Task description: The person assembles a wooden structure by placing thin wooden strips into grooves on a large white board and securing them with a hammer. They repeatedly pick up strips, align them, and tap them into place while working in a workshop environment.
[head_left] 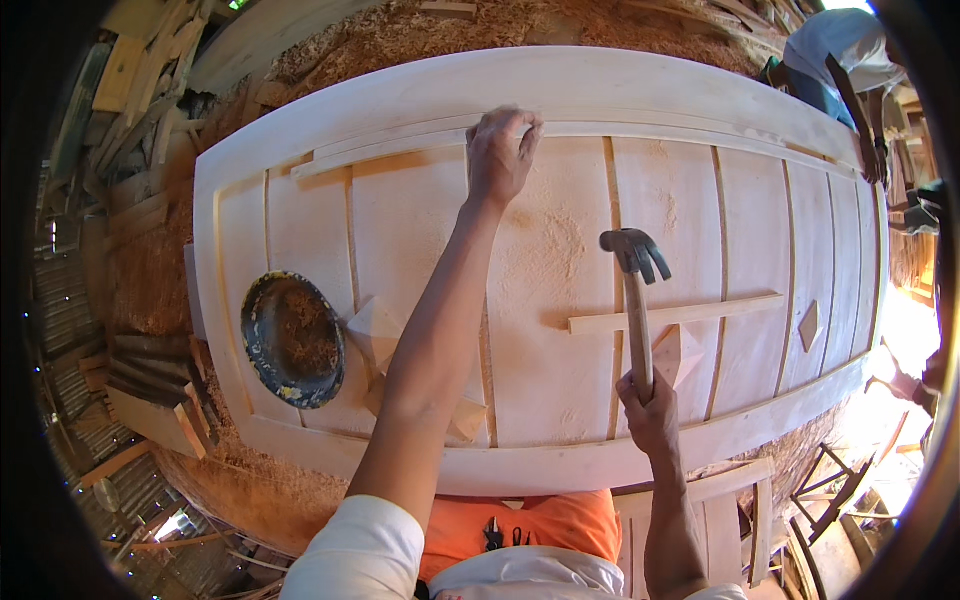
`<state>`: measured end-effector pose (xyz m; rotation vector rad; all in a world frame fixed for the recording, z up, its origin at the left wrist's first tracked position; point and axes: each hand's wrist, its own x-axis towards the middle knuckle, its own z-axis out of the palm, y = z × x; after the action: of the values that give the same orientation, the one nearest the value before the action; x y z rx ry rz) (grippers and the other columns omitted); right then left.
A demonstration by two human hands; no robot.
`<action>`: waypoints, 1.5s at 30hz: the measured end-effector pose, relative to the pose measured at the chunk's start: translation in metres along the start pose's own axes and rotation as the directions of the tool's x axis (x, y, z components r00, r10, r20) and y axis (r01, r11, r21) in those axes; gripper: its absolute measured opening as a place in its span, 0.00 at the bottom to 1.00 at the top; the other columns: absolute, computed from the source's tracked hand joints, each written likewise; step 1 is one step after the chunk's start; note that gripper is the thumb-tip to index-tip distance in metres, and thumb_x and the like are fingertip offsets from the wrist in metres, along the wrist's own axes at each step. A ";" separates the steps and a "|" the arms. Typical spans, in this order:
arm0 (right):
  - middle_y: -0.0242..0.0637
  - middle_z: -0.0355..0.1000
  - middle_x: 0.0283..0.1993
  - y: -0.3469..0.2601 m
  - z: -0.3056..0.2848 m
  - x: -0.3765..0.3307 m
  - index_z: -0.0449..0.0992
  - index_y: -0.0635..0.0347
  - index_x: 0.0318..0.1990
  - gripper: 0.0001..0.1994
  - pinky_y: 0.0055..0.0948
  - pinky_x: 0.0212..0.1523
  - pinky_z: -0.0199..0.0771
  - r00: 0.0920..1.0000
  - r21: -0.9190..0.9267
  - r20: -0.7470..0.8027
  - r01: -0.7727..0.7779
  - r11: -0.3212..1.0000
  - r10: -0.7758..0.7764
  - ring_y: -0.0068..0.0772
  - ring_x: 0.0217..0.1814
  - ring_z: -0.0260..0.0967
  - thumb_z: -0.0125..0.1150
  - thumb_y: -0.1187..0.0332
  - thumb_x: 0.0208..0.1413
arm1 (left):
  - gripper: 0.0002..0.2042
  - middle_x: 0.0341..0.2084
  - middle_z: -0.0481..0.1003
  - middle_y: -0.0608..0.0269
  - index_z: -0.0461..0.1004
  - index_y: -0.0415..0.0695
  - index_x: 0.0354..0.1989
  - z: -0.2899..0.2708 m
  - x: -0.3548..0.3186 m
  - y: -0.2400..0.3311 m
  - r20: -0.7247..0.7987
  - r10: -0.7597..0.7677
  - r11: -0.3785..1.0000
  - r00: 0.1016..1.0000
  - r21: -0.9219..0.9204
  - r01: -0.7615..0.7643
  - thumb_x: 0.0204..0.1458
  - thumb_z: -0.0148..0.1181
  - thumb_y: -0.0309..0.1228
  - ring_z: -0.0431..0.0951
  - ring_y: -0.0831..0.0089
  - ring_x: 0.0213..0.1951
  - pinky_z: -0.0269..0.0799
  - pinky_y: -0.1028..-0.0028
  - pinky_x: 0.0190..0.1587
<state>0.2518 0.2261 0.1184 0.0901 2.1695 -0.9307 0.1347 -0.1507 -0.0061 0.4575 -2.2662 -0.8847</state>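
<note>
Two hands work over a door point(560, 250): left hand point(500, 150), fingers pinched on a trim strip point(400, 152) near the far edge, bowl point(292, 340) well left; right hand point(648, 405), fingers clamped around a raised hammer point(636, 300), bare panel beneath.

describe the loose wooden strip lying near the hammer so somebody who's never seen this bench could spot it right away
Start at the big pale wooden door panel that fills the view. Right of the hammer raised in the right hand, a short flat strip lies crosswise over the upright boards. Unlike the long moulding under the left hand, it sits loose and slightly slanted.
</note>
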 end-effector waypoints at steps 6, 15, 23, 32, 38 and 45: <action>0.34 0.69 0.24 -0.033 -0.005 0.019 0.76 0.64 0.39 0.10 0.30 0.30 0.67 0.984 0.064 -0.028 0.175 0.983 -0.174 0.25 0.26 0.65 0.66 0.65 0.64 | 0.05 0.46 0.83 0.72 0.83 0.54 0.41 0.027 -0.002 -0.016 0.038 0.008 1.000 0.999 0.030 -0.009 0.57 0.69 0.33 0.76 0.65 0.58 0.62 0.59 0.62; 0.31 0.62 0.21 -0.117 0.015 0.063 0.73 0.65 0.57 0.25 0.31 0.26 0.61 0.930 0.194 -0.014 0.362 0.912 -0.366 0.23 0.22 0.58 0.41 0.50 0.76 | 0.06 0.45 0.84 0.73 0.85 0.53 0.40 0.023 0.002 -0.013 0.087 -0.058 0.998 0.995 0.041 0.054 0.56 0.70 0.34 0.75 0.67 0.60 0.61 0.60 0.63; 0.38 0.61 0.19 -0.113 0.042 0.105 0.72 0.67 0.47 0.19 0.40 0.25 0.63 0.929 -0.044 -0.097 0.354 0.934 -0.357 0.31 0.20 0.63 0.46 0.55 0.76 | 0.05 0.46 0.84 0.72 0.86 0.52 0.39 0.028 -0.003 -0.018 0.052 -0.035 0.999 0.998 0.019 0.034 0.55 0.70 0.32 0.75 0.66 0.60 0.62 0.59 0.63; 0.25 0.60 0.20 -0.041 0.014 0.058 0.72 0.65 0.46 0.24 0.25 0.22 0.56 0.995 0.272 0.013 0.095 0.958 -0.103 0.17 0.20 0.56 0.43 0.50 0.77 | 0.49 0.74 0.59 0.53 0.62 0.57 0.73 -0.018 0.050 -0.046 0.487 0.051 0.911 0.872 0.334 -0.240 0.42 0.74 0.62 0.55 0.51 0.75 0.50 0.45 0.75; 0.24 0.58 0.20 -0.037 0.054 0.054 0.72 0.60 0.44 0.22 0.24 0.19 0.57 0.989 0.138 -0.065 0.139 0.981 -0.131 0.16 0.18 0.54 0.41 0.49 0.77 | 0.72 0.80 0.41 0.47 0.49 0.59 0.80 -0.011 0.095 -0.074 0.643 0.125 0.843 0.756 0.333 -0.423 0.22 0.68 0.82 0.35 0.44 0.80 0.29 0.40 0.80; 0.44 0.67 0.20 -0.076 0.073 0.111 0.72 0.66 0.45 0.23 0.42 0.27 0.67 0.993 0.042 -0.086 0.089 0.995 -0.085 0.43 0.21 0.66 0.43 0.51 0.77 | 0.69 0.79 0.43 0.49 0.52 0.58 0.79 -0.013 0.094 -0.069 0.646 0.076 0.881 0.760 0.314 -0.354 0.24 0.75 0.74 0.39 0.43 0.80 0.30 0.43 0.80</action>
<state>0.1932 0.0995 0.0564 0.0585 2.2453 -1.0431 0.0811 -0.2555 -0.0049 0.0539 -3.0719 -0.4410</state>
